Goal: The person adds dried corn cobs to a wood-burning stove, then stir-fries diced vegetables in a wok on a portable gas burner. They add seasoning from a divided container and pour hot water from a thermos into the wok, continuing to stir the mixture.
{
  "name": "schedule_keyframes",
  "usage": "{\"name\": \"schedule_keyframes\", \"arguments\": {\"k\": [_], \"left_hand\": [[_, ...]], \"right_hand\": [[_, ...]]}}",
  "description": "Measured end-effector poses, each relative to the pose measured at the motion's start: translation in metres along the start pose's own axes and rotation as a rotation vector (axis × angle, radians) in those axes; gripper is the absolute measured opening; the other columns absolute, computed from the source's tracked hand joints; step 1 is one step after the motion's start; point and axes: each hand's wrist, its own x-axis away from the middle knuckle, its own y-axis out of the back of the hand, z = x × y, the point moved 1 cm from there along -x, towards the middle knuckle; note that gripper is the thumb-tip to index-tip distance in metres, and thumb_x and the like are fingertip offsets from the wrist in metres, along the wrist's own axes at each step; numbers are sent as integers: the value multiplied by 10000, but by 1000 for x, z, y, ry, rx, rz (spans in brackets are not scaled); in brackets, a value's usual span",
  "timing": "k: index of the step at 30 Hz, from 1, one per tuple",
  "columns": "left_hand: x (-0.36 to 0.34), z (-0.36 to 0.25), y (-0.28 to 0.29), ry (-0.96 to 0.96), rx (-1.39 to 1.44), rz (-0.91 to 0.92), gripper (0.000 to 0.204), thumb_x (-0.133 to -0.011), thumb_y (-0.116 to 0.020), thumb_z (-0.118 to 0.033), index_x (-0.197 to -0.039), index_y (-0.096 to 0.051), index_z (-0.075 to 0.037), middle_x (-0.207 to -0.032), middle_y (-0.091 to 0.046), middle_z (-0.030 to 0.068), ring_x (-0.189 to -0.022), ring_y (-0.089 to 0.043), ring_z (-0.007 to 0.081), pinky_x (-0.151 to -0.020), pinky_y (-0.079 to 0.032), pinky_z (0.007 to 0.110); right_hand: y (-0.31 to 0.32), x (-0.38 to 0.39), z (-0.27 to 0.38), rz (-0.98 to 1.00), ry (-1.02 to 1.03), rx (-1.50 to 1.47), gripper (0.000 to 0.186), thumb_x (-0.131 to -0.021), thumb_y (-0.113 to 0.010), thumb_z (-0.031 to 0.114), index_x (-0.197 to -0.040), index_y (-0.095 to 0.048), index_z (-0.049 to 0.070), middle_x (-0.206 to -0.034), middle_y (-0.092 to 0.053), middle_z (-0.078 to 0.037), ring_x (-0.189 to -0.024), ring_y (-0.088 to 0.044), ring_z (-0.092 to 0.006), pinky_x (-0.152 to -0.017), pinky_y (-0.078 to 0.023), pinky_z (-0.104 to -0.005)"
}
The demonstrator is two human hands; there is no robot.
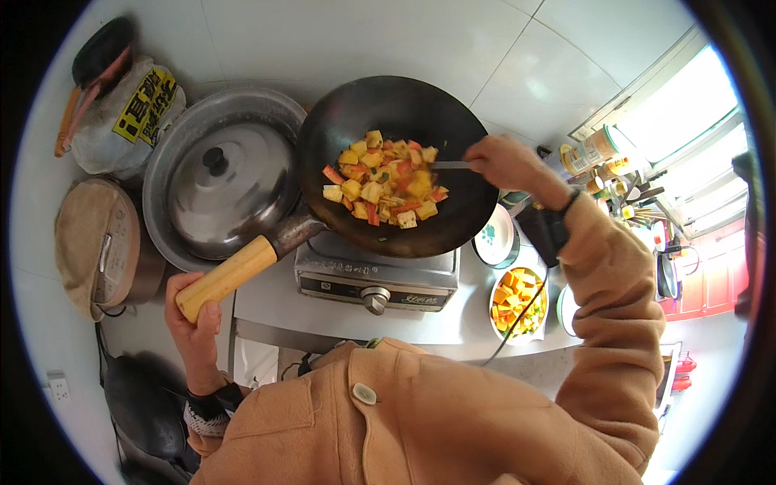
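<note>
My left hand [194, 311] is closed round the wooden handle [238, 271] of a black wok [339, 109]. The wok sits over a silver gas stove [323, 279] and holds chopped yellow, orange and red pieces [372, 182]. My right hand [505, 166] grips a metal spatula [453, 165], its blade in among the food and partly hidden there. A black device with a cable [540, 230] is by my right wrist.
A lidded metal pot [234, 174] stands left of the wok, beside a rice cooker [105, 246], a bag [141, 117] and hanging pans [101, 52]. A bowl of cut orange pieces [517, 307], a pale bowl [493, 234] and bottles by the window [590, 149] are at the right.
</note>
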Motion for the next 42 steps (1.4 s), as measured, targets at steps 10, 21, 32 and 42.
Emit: {"name": "schedule_keyframes", "arguments": {"k": [10, 21, 32, 42], "left_hand": [[0, -1, 0, 10, -3, 10, 322, -844, -655, -116, -1122, -517, -31, -853, -538, 4, -570, -431, 25, -493, -352, 160], [0, 5, 5, -4, -4, 28, 350, -839, -677, -155, -1126, -516, -36, -859, -534, 0, -579, -429, 24, -493, -345, 162], [0, 2, 1, -46, -45, -11, 324, -847, -665, -145, -1115, -521, -33, -851, -540, 10, -566, -439, 31, -486, -352, 163], [1, 1, 1, 12, -9, -4, 330, -851, -667, -152, -1114, -515, -22, -860, -554, 20, -561, -433, 28, -481, -348, 161]], "right_hand": [[2, 0, 63, -3, 224, -60, 204, -883, -575, 236, -1022, -712, 177, -848, -695, -130, -838, -673, -333, -737, -538, -443], [6, 20, -12, 151, -77, 142, 165, -852, -583, 214, -887, -737, 163, -864, -705, -90, -841, -672, -318, -701, -532, -441], [10, -47, 9, -137, -3, 114, 199, -883, -578, 244, -1024, -713, 205, -882, -703, -70, -847, -668, -311, -739, -534, -433], [5, -8, 41, -75, 215, -31, 204, -883, -575, 231, -1029, -710, 189, -839, -691, -96, -825, -663, -317, -728, -526, -447]]}}
